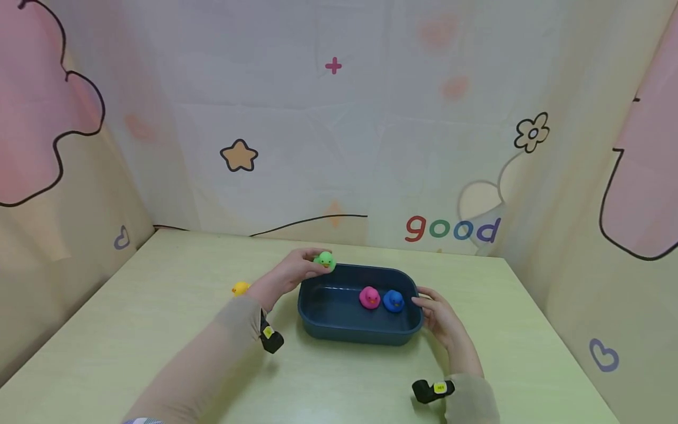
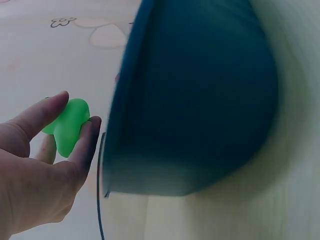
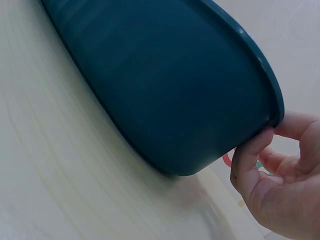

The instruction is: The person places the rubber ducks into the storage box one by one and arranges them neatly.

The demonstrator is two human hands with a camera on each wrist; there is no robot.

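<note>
In the head view my left hand [image 1: 293, 271] pinches a green rubber duck [image 1: 325, 259] above the back left corner of a dark blue basin [image 1: 349, 335]. The left wrist view shows the green duck [image 2: 71, 127] between thumb and fingers, beside the basin's wall and apart from it. Inside the basin, toward its right end, sit a pink rubber duck [image 1: 369, 298] and a blue rubber duck [image 1: 394, 301]. My right hand [image 1: 441, 318] grips the basin's right rim. A finger laps over that rim, and the thumb presses the outer wall in the right wrist view.
On the light wooden table [image 1: 159, 306], a yellow rubber duck [image 1: 241, 288] lies left of the basin, partly hidden by my left wrist. A printed curtain [image 1: 296, 129] rises behind the table and along both sides.
</note>
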